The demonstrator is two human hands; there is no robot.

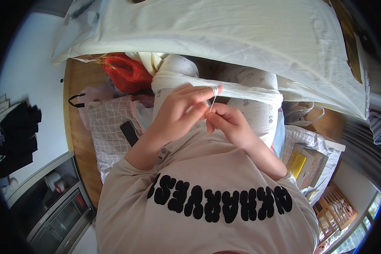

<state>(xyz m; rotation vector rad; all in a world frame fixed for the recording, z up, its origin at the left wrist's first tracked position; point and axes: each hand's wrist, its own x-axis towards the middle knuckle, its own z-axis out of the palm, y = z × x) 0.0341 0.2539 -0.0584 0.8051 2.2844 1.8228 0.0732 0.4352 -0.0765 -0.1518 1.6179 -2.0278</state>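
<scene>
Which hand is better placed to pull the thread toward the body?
Probably the right hand: it pinches the thread nearer the body, while the left hand has it farther out, seemingly looped around a fingertip.

This looks like a home: wooden floor (82, 148), checked cloth (106, 135), glass-fronted cabinet (64, 213), grey curtain (362, 142).

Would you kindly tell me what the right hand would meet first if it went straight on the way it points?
Most likely the bare left hand, since the bare right hand, pinching a thin white thread, points leftward toward it; the gap in depth is unclear.
</scene>
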